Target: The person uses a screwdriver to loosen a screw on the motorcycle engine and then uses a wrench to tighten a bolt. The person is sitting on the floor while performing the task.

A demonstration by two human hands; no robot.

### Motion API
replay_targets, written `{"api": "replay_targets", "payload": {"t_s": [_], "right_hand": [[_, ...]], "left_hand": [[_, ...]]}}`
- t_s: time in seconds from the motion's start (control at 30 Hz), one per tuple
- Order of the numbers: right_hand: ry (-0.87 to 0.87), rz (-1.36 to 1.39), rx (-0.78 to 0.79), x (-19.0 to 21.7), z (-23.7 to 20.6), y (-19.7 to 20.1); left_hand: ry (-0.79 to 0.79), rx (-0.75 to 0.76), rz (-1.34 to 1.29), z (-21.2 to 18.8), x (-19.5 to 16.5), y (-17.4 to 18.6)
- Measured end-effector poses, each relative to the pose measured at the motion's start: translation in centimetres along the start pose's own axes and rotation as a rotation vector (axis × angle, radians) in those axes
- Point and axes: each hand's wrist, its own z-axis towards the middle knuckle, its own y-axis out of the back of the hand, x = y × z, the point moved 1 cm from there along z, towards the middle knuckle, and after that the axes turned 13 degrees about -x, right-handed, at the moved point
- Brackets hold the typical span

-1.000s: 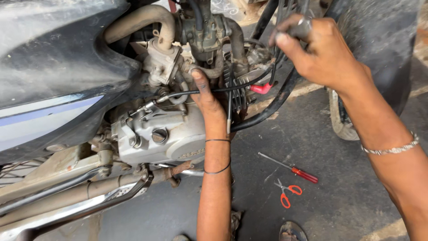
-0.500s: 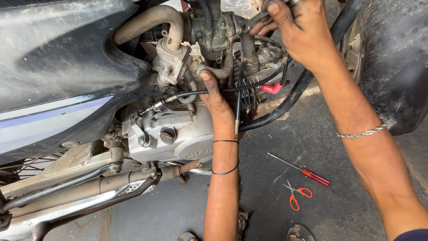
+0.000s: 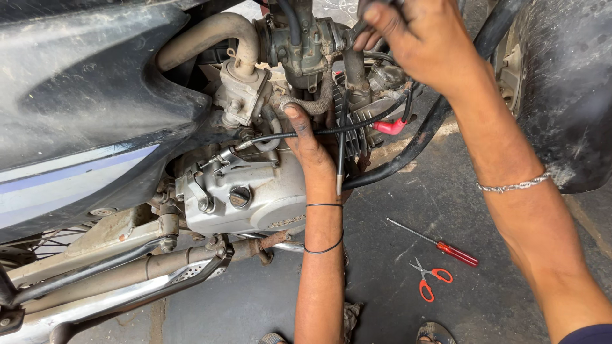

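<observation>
A motorcycle lies tilted with its engine exposed. My left hand [image 3: 310, 145] reaches up into the engine beside the silver crankcase cover [image 3: 255, 191]. Its thumb rests against a grey braided hose [image 3: 319, 105], and its fingers are hidden behind a thin black cable [image 3: 357, 127]. My right hand [image 3: 421, 44] is at the top, curled around a dark metal tool [image 3: 357, 28] next to the carburetor [image 3: 299, 44]. A red spark plug cap [image 3: 390, 127] sits between the two hands.
A red-handled screwdriver [image 3: 440, 245] and red scissors [image 3: 430, 280] lie on the dark concrete floor at lower right. The dark fairing [image 3: 83, 95] fills the left, the tyre and mudguard [image 3: 561, 83] the right. The exhaust pipe [image 3: 127, 274] runs along the bottom left.
My right hand has moved left and up to the carburetor. My left hand has stayed in the engine. The view has come closer.
</observation>
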Motion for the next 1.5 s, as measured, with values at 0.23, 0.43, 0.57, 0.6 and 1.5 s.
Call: {"api": "replay_targets", "payload": {"t_s": [0.23,0.43,0.57,0.6,1.5], "right_hand": [[0.231,-0.271,0.014,2.5,-1.1,0.1],[0.373,-0.271,0.046,2.9,-1.3,0.7],[0.439,-0.404,0.125,3.1,-1.8,-0.6],[0.519,-0.514,0.095,3.4,-2.6,-1.6],[0.373,-0.32,0.021,2.6,-3.0,-0.6]], "left_hand": [[-0.006,0.022,0.039,-0.3,-0.4,-0.1],[0.005,0.029,0.0,-0.1,-0.1,-0.4],[0.003,0.025,0.031,-0.2,-0.3,-0.2],[-0.006,0.04,0.058,-0.2,-0.4,-0.2],[-0.006,0.031,0.009,-0.4,-0.4,-0.2]]}}
